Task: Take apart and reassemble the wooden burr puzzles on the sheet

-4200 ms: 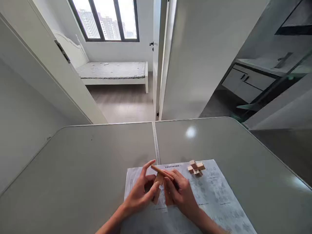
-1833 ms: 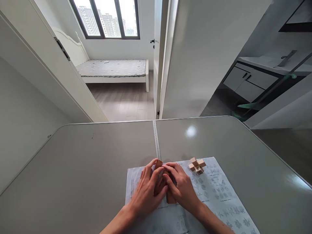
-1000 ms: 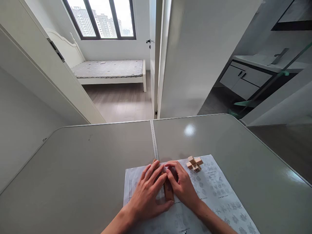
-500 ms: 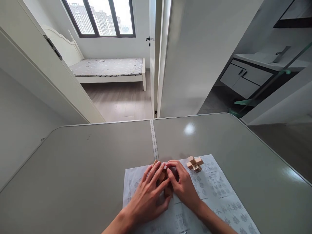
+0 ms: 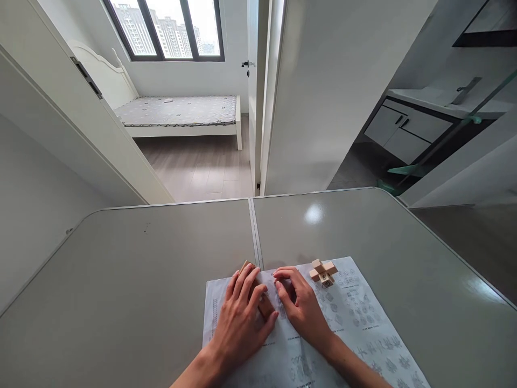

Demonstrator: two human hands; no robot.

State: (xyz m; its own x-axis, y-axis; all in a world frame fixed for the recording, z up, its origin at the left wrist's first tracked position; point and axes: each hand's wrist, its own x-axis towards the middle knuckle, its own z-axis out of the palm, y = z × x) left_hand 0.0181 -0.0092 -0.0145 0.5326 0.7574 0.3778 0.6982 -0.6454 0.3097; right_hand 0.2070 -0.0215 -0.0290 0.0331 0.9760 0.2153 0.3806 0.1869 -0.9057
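My left hand [image 5: 242,312] lies bent over brown wooden puzzle pieces [image 5: 265,307], fingers and thumb around them. Wood shows between thumb and index finger, and another bit sticks out beyond the fingertips; the palm hides the rest. To the right, my right hand [image 5: 299,303] rests on the printed sheet [image 5: 297,350], its fingers curved and a small gap between thumb and index finger. Nothing shows in it. Beyond its knuckles a pale wooden cross-shaped burr puzzle [image 5: 323,272] sits on the sheet, touched by neither hand.
The sheet carries small printed diagrams and lies on a grey table [image 5: 141,291] with a seam [image 5: 254,231] down its middle. Past the far edge are a bed [image 5: 181,113], an open door [image 5: 253,97] and, at right, a sink cabinet [image 5: 412,126].
My left hand has shifted left with the wooden pieces, away from my right hand, and a gap has opened between them. My right hand has barely moved.
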